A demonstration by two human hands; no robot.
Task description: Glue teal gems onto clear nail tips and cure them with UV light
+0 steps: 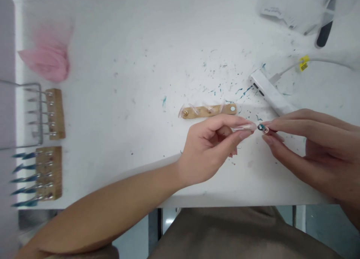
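Note:
My left hand (pixel 206 150) is closed, pinching a clear artificial nail tip (pixel 244 128) between thumb and index finger. Facing it, my right hand (pixel 317 150) grips a small nail-tip stand peg (pixel 262 127) with a shiny rounded metal end. The nail tip's end and the peg are very close; whether they touch I cannot tell. Just behind my left hand lies a wooden strip (pixel 218 111), bearing several clear nail tips and a pale round spot at its right end.
Two wooden nail stands, one with clear tips (pixel 54 114), one with blue tips (pixel 49 172), stand at left. A pink cloth (pixel 50 62) lies behind them. A white device (pixel 270 92) with a cable sits near my right hand. Blue flecks dot the white table (pixel 126 112). Plastic bags (pixel 289 7) lie back right.

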